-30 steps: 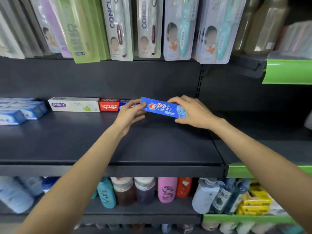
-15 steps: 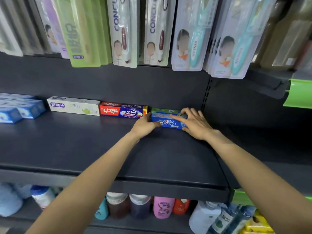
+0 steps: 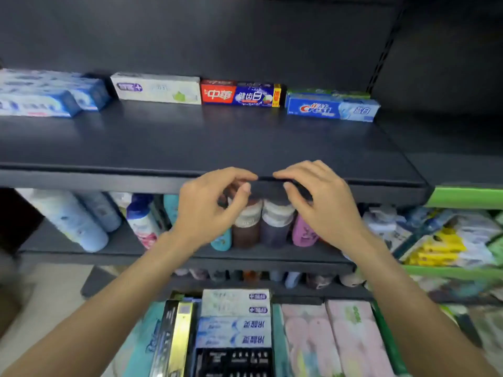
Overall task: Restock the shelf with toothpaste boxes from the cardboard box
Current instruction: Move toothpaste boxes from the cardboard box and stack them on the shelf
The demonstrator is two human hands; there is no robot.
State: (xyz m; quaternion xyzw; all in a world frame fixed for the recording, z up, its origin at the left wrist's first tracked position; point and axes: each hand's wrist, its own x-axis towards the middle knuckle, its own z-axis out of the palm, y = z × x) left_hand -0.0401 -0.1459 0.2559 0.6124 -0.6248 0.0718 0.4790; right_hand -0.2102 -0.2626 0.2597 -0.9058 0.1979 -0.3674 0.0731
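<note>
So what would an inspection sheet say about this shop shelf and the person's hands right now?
Surface: dark shelf, front part bare, boxes lined along the back.
Job's things: blue Crest box lies at the right end of the row, in front of a green-topped box; red and blue box and white box to its left; more toothpaste boxes below.
Clutter: blue and white boxes at far left; bottles on the lower shelf.
Hands: left hand and right hand hold nothing, fingers loosely curled near the shelf edge.
Cables: nothing seen.
Surroundings: green shelf edge at right.
</note>
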